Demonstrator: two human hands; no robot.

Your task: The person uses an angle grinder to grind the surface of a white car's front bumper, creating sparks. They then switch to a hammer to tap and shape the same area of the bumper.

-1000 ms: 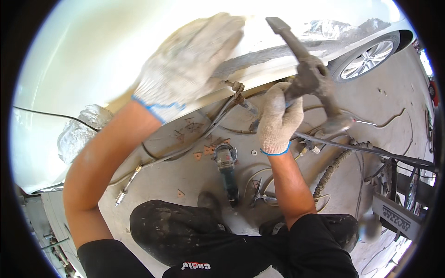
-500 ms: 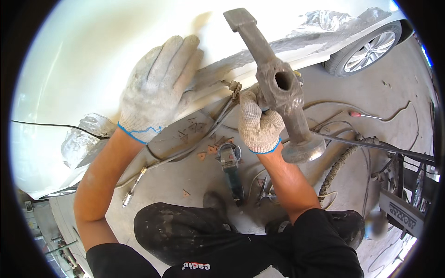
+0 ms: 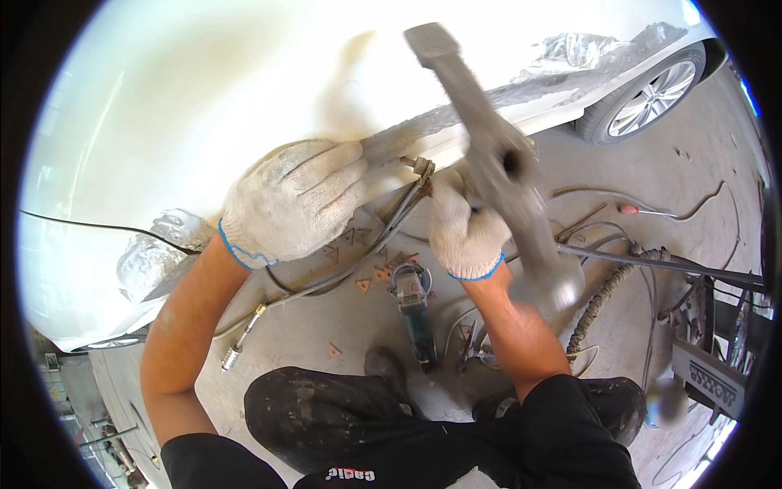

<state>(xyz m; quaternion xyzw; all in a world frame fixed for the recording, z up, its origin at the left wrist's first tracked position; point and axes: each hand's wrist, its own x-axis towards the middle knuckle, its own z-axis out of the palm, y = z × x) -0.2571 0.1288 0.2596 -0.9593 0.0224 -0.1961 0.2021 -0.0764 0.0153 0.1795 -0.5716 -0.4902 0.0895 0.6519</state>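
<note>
My left hand [image 3: 293, 200], in a white knit glove, lies flat with fingers spread against the lower edge of a white car body panel [image 3: 204, 106]. My right hand [image 3: 464, 224], also gloved, grips a grey metal hammer [image 3: 485, 138] by its handle. The hammer is blurred; its head points up toward the panel and the handle end hangs low at the right. A sanded grey strip [image 3: 456, 122] runs along the panel's bottom edge between the two hands.
An angle grinder [image 3: 411, 306] lies on the concrete floor below my hands, with hoses and cables [image 3: 342, 269] and small orange triangular pieces [image 3: 375, 277] around it. A car wheel [image 3: 643, 102] is at upper right. My dark-trousered knees [image 3: 342, 407] are at the bottom. Dark metal equipment [image 3: 717, 367] stands at right.
My left hand has come down from high on the panel to its lower edge. The hammer has swung from lying across the right side to pointing head-up at the panel.
</note>
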